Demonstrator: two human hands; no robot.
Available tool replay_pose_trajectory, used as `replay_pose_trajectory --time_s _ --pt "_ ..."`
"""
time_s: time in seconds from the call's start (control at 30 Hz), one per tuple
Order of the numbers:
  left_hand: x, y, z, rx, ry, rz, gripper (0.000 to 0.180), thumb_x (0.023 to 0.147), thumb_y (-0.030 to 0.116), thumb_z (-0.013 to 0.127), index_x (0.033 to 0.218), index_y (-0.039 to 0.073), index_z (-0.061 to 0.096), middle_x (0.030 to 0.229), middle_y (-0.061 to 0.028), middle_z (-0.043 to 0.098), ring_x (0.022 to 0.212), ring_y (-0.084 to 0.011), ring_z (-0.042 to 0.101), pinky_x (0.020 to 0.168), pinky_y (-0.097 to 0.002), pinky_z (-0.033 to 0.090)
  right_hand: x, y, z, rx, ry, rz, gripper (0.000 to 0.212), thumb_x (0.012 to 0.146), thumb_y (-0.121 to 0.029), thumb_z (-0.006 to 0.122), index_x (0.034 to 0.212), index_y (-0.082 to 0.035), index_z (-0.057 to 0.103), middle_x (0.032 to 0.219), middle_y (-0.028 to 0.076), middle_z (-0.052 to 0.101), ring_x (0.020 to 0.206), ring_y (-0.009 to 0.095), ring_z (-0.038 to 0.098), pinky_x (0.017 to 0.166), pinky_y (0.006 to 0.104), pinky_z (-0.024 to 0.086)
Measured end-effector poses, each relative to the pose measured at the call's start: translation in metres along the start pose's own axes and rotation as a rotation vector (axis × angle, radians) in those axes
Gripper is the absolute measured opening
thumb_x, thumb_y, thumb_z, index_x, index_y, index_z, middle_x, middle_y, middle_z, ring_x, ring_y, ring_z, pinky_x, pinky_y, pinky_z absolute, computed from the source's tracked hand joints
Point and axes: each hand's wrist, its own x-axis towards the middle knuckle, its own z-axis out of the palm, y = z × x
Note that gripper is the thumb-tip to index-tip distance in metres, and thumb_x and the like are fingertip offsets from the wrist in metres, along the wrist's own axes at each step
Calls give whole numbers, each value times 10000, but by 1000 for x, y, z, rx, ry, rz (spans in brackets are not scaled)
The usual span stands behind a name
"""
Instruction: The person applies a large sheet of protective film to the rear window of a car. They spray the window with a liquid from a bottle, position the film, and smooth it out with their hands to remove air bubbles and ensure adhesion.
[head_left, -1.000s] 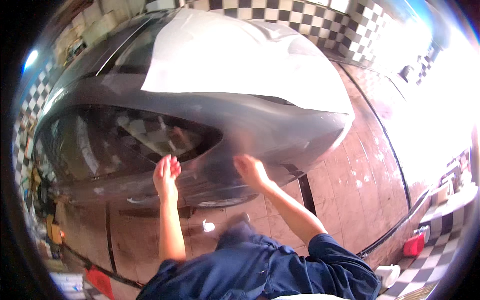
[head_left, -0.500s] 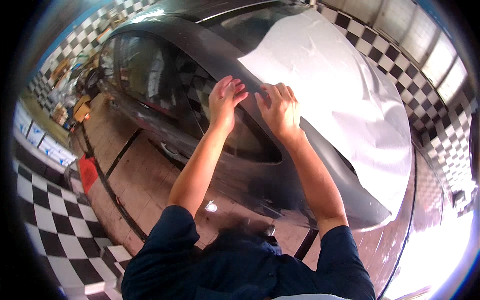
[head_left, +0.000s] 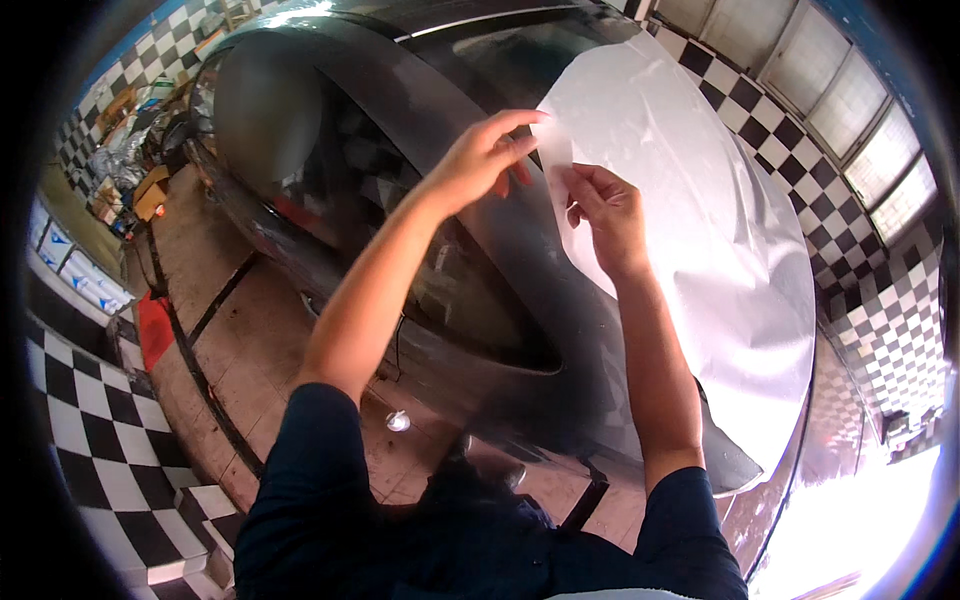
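Note:
A large white sheet (head_left: 700,210) lies creased over the rear of a dark grey car (head_left: 450,110). My right hand (head_left: 608,215) is closed in a pinch on the sheet's near-left edge, and a narrow, translucent strip of that edge stands lifted there. Farther up the same edge is my left hand (head_left: 485,160), its index finger stretched out to the sheet and its thumb a little apart from it. The other left fingers hang curled over the car's body. Whether the left fingertips grip the sheet's edge is hard to see.
Checkered walls (head_left: 110,450) stand on both sides. Bags and a cardboard box (head_left: 152,192) are piled at the far left. A red item (head_left: 154,330) and a small white object (head_left: 398,421) lie on the tiled floor (head_left: 215,290). Strong light comes in at lower right.
Both hands have moved from above the car's side to the sheet's edge. The right hand has closed on the edge and lifted it; the left has reached farther right and up.

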Motion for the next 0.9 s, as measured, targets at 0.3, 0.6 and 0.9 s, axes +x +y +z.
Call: replay_pose_trajectory --time_s 0.3,0.6,0.9 --pt "36 3 -13 57 -195 19 147 893 211 640 897 65 624 702 39 562 584 -19 508 459 -161 369 22 -21 -20 70 -19 145 293 911 -208 612 1054 45 646 898 105 658 759 138 585 661 261 473" --pt "38 -12 -16 45 -226 100 112 887 184 645 872 73 641 671 49 553 562 -17 445 484 -166 349 24 -26 -12 -151 -8 116 224 872 -137 660 987 55 664 793 87 666 682 128 616 603 249 486" --pt "41 -21 -18 25 -238 227 90 883 170 649 868 82 643 671 54 547 576 -12 437 499 -164 336 22 -19 -7 -194 35 71 192 866 -108 663 961 59 664 744 87 653 641 129 608 580 250 480"
